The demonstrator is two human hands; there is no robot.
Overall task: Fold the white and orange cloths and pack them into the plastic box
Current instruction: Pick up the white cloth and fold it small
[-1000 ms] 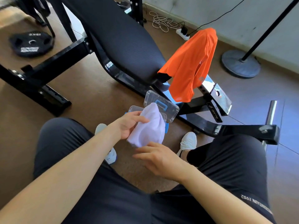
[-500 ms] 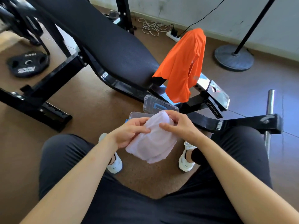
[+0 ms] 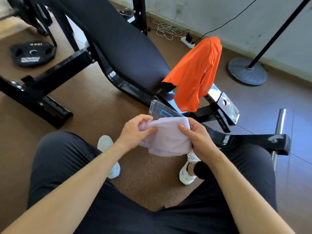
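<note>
A folded white cloth (image 3: 166, 139) hangs in the air above the floor between my knees. My left hand (image 3: 135, 130) pinches its left edge and my right hand (image 3: 197, 137) grips its right side. Just behind the cloth lies the clear plastic box (image 3: 159, 110) with a blue latch; only its lid end shows, the rest is hidden by the cloth. An orange cloth (image 3: 195, 71) is draped over the end of the black weight bench (image 3: 118, 44), hanging down beyond the box.
The bench frame and foot bar (image 3: 253, 141) run to the right. A weight plate (image 3: 33, 54) lies on the floor at far left. A round stand base (image 3: 247, 71) and a power strip with cables (image 3: 186, 42) sit by the wall. My white shoes (image 3: 109, 154) rest below the cloth.
My right hand has come up from below to take the right side of the white cloth. Both hands have spread it wider in front of the box.
</note>
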